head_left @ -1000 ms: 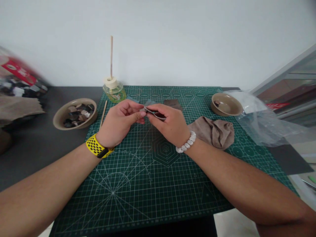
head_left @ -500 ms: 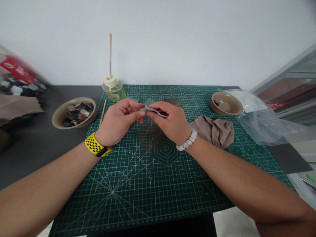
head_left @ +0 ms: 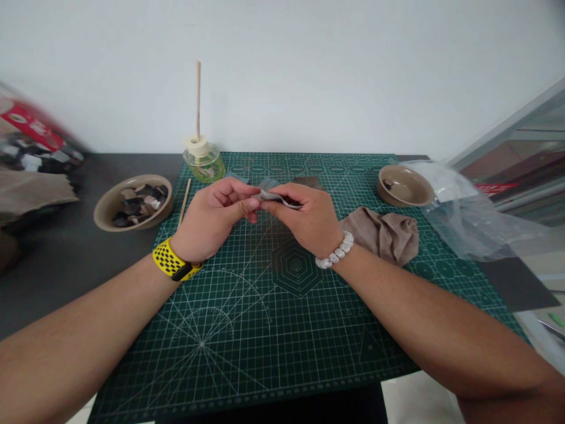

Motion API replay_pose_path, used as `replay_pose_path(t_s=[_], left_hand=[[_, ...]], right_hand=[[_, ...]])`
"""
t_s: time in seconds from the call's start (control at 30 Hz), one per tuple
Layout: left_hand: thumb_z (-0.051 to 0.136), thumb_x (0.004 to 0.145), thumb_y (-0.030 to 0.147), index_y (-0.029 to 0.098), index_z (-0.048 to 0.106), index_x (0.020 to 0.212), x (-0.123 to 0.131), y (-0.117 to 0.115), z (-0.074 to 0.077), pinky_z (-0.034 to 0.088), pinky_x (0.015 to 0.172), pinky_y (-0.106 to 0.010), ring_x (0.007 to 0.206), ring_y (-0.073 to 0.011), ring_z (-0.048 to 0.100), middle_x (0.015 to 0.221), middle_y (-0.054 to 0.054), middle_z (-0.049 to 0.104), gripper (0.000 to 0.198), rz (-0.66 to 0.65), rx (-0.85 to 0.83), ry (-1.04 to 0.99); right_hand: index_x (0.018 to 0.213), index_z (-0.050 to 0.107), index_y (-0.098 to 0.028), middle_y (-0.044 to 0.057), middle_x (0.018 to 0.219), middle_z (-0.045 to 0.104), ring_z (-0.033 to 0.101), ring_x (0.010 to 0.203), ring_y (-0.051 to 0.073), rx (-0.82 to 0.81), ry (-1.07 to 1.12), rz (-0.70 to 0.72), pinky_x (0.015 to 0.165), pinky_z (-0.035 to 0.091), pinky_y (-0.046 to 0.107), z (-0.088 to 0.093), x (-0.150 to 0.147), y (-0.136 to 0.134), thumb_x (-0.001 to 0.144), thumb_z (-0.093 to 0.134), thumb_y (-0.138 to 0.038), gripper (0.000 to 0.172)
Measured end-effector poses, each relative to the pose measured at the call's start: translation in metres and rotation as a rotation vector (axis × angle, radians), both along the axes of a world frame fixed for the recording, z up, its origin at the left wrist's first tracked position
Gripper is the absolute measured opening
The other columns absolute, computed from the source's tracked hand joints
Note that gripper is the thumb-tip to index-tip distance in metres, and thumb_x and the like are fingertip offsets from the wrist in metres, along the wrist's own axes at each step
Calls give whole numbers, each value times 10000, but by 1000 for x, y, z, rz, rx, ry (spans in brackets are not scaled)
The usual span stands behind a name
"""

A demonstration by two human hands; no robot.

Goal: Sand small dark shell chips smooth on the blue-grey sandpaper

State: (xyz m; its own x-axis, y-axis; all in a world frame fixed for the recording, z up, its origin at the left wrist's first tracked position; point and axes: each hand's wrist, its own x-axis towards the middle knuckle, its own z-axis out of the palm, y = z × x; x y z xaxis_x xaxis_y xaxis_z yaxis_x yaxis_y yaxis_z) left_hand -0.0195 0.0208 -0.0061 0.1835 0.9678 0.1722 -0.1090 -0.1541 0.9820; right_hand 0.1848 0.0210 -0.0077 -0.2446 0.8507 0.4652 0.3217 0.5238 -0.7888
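Over the middle of the green cutting mat, both my hands meet at a small folded grey sheet; whether it is sandpaper or cloth I cannot tell. My left hand pinches its left end between thumb and fingers. Thumb and fingers of my right hand are closed along its right part, where the fold gapes slightly. Anything inside the fold is hidden. Behind the hands lie blue-grey pieces and a dark brown piece, flat on the mat. A crumpled brown cloth rests beside my right wrist.
At left stands a bowl of dark and light chips, near a thin stick. A glass bottle holds upright sticks. Another bowl, with a dark bit inside, sits at right by a clear plastic bag.
The fold in the grey sheet gapes a little more at my right fingers. Both hands stay in nearly the same place, still pinching it.
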Motion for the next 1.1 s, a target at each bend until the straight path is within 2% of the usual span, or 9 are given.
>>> replay_pose_path(t_s=[0.3, 0.53, 0.8, 0.93, 1.1], left_hand=[[1057, 781, 345, 212, 833, 918, -3, 3, -4, 600, 646, -277, 653, -139, 714, 799, -16, 803, 295, -20, -8, -65], [1057, 776, 344, 194, 831, 917, -3, 3, -3, 601, 633, -271, 636, -135, 709, 783, -10, 797, 306, -33, -1, -49], [1080, 748, 346, 200, 854, 911, -2, 2, -2, 606, 628, -260, 644, -130, 721, 789, -13, 810, 315, -52, -23, -113], [1078, 758, 346, 197, 845, 911, -2, 3, -3, 601, 623, -260, 651, -132, 718, 801, -21, 812, 316, -54, -23, -138], [1081, 756, 350, 181, 835, 918, -3, 3, -4, 603, 625, -260, 644, -134, 719, 780, -23, 801, 339, -48, -23, -134]], right_hand=[[1018, 854, -252, -12, 996, 866, 750, 880, 180, -16, -36, -52, 830, 552, 301, 0, 1, 0, 978, 858, -328, 85], [1038, 853, -255, -8, 974, 859, 729, 838, 174, 44, -104, -37, 820, 536, 299, -2, 0, -1, 997, 846, -350, 104], [989, 863, -239, -27, 931, 859, 745, 824, 154, 47, -65, -22, 778, 522, 274, 3, 1, -2, 983, 874, -305, 67], [1003, 866, -256, -20, 986, 875, 762, 877, 174, 29, -53, -56, 816, 541, 291, 3, 1, -3, 998, 853, -335, 81], [1032, 870, -252, -8, 1012, 877, 760, 887, 180, 29, -36, -12, 846, 555, 302, -1, 1, -1, 995, 848, -337, 96]])
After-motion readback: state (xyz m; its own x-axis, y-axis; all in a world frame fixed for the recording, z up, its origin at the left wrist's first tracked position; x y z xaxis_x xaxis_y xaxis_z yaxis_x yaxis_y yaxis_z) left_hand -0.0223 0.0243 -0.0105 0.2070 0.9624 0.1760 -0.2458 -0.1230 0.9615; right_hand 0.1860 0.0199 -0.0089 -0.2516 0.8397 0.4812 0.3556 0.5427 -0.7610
